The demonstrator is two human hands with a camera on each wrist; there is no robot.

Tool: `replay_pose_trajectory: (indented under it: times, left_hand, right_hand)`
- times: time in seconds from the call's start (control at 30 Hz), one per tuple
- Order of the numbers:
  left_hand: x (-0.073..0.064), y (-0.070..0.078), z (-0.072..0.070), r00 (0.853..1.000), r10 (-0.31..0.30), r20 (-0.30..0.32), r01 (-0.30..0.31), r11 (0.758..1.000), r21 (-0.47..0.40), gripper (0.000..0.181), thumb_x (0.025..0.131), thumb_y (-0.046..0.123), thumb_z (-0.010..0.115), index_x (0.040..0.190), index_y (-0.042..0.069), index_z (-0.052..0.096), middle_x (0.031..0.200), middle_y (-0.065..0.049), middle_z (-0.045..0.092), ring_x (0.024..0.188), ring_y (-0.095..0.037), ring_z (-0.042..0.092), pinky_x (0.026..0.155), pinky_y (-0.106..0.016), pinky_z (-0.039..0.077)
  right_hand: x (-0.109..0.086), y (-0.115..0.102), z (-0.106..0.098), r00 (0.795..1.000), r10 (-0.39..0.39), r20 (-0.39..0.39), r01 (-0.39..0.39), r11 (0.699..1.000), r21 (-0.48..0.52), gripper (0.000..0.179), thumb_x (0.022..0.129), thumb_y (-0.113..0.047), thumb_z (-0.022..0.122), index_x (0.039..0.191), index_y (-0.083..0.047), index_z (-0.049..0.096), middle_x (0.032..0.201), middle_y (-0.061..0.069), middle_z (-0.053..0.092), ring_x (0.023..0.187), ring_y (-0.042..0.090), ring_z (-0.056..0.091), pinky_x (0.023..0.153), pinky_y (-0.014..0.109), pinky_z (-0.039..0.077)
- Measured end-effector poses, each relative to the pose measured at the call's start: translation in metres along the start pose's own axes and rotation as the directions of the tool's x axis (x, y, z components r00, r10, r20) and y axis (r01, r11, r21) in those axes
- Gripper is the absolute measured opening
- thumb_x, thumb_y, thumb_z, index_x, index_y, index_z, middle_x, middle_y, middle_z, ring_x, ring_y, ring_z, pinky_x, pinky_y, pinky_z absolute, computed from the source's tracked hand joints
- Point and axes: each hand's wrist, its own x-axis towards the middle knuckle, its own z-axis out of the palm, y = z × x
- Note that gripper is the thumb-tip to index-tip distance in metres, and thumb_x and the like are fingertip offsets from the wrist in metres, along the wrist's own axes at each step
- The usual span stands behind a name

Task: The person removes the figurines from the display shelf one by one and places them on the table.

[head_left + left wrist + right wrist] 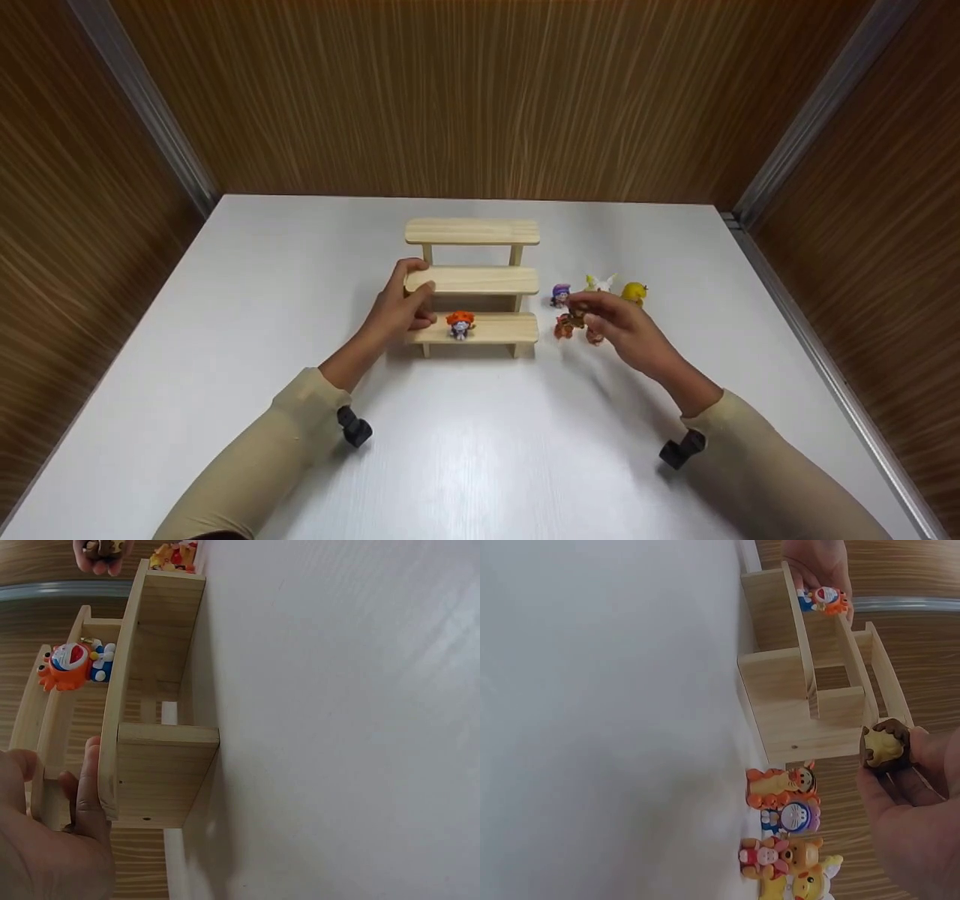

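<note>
A pale wooden three-tier display stand stands on the white table. My left hand grips its left end at the middle tier, with the thumb over the board. On the lowest tier sits a small figurine with an orange crab-like hat, upright and apart from the hand. Just right of the stand, my right hand pinches a small brown-and-yellow figurine between thumb and fingers, held above the table. Its exact character cannot be told.
Several figurines are grouped right of the stand: a purple-hatted one, a striped tiger, a pink piglet, a bear and a yellow one. Wood-grain panels wall the table at the back and sides.
</note>
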Motion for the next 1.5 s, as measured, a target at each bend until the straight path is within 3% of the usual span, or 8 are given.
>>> replay_pose_trajectory:
  times: [0.23, 0.4, 0.6, 0.93, 1.5]
  left_hand:
    - [-0.001, 0.0, 0.0, 1.0, 0.002, -0.001, -0.002, 1.0, -0.012, 0.045, 0.107, 0.036, 0.057, 0.147, 0.024, 0.04, 0.079, -0.011, 0.062, 0.072, -0.018, 0.07, 0.061, -0.025, 0.059]
    - [-0.002, 0.001, 0.0, 1.0, -0.001, 0.002, 0.001, 1.0, -0.012, 0.045, 0.107, 0.036, 0.057, 0.148, 0.024, 0.04, 0.079, -0.01, 0.06, 0.072, -0.018, 0.07, 0.062, -0.025, 0.059]
    - [-0.003, 0.002, 0.0, 1.0, -0.009, 0.008, 0.009, 0.999, -0.038, 0.045, 0.107, 0.034, 0.057, 0.147, 0.025, 0.041, 0.078, -0.01, 0.058, 0.071, -0.019, 0.07, 0.062, -0.025, 0.059]
    - [0.0, 0.001, 0.002, 1.0, -0.024, -0.002, 0.024, 1.0, -0.017, 0.044, 0.107, 0.036, 0.057, 0.147, 0.026, 0.041, 0.081, -0.011, 0.058, 0.071, -0.018, 0.068, 0.062, -0.024, 0.058]
    - [-0.004, 0.004, 0.0, 1.0, -0.02, 0.007, 0.02, 1.0, -0.021, 0.045, 0.108, 0.035, 0.056, 0.149, 0.026, 0.039, 0.081, -0.012, 0.059, 0.073, -0.02, 0.069, 0.063, -0.027, 0.059]
  right_hand:
    - [-0.006, 0.002, -0.012, 1.0, 0.001, -0.003, -0.001, 1.0, 0.005, 0.034, 0.106, -0.003, 0.056, 0.14, 0.0, 0.059, 0.137, 0.022, 0.061, 0.122, 0.02, 0.062, 0.098, 0.02, 0.051]
    - [-0.012, 0.007, -0.021, 1.0, 0.002, -0.011, -0.002, 1.0, -0.007, 0.034, 0.107, -0.004, 0.055, 0.14, -0.001, 0.059, 0.139, 0.017, 0.062, 0.126, 0.019, 0.059, 0.101, 0.016, 0.047]
    - [-0.018, 0.013, -0.029, 1.0, -0.013, -0.027, 0.014, 1.0, 0.01, 0.033, 0.106, -0.004, 0.055, 0.138, 0.001, 0.06, 0.14, 0.02, 0.06, 0.126, 0.014, 0.058, 0.102, 0.015, 0.046]
    - [-0.027, 0.02, -0.04, 0.999, 0.044, -0.026, -0.044, 0.999, -0.006, 0.034, 0.107, -0.003, 0.053, 0.141, 0.004, 0.056, 0.139, 0.026, 0.057, 0.123, 0.013, 0.06, 0.1, 0.016, 0.048]
    - [-0.036, 0.04, -0.051, 0.998, 0.051, -0.029, -0.051, 0.999, 0.004, 0.032, 0.106, 0.0, 0.054, 0.138, 0.005, 0.057, 0.137, 0.034, 0.055, 0.117, 0.006, 0.062, 0.098, 0.018, 0.05]
